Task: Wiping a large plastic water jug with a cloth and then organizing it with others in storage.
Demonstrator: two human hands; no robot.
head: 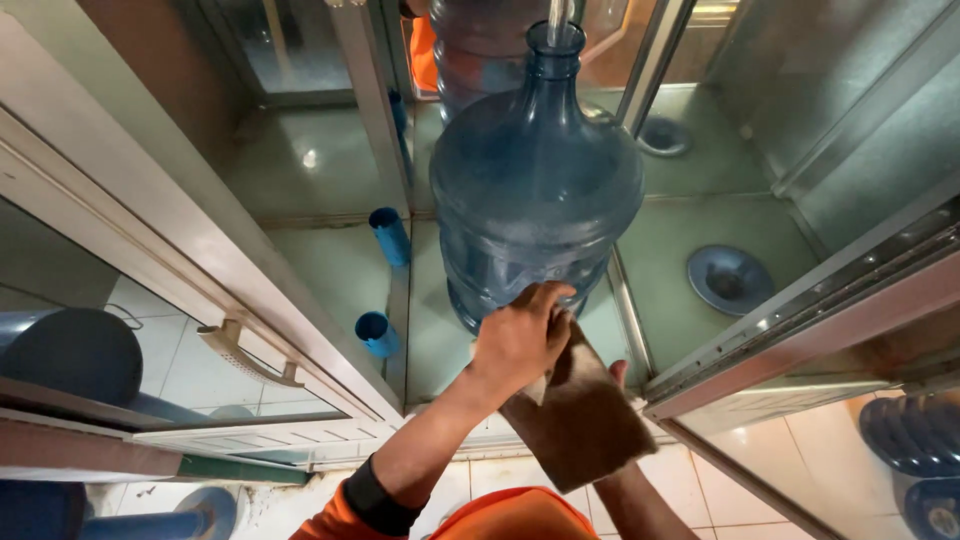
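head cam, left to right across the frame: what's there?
Dark blue jug lying behind the glass door → door handle → two blue tubes → big blue water bottle, left hand on its base → floor drain → stacked blue jugs at the right edge.

— What stands in the middle of the cabinet?

— A big blue water jug [535,190], upright on the pale green floor [330,265] of a steel-framed cabinet, with a thin pipe [556,18] reaching down into its neck.

— And the hands?

— The left hand [520,335] rests against the lower side of the jug, fingers on the plastic. The right hand [618,375] is mostly hidden under a brown cloth [585,420] it holds just below the jug.

— Anything else inside?

— Two short blue tubes [388,235] on the left, and round drain-like dishes [728,280] in the right bay. A glass door [160,300] with a handle hangs open on the left.
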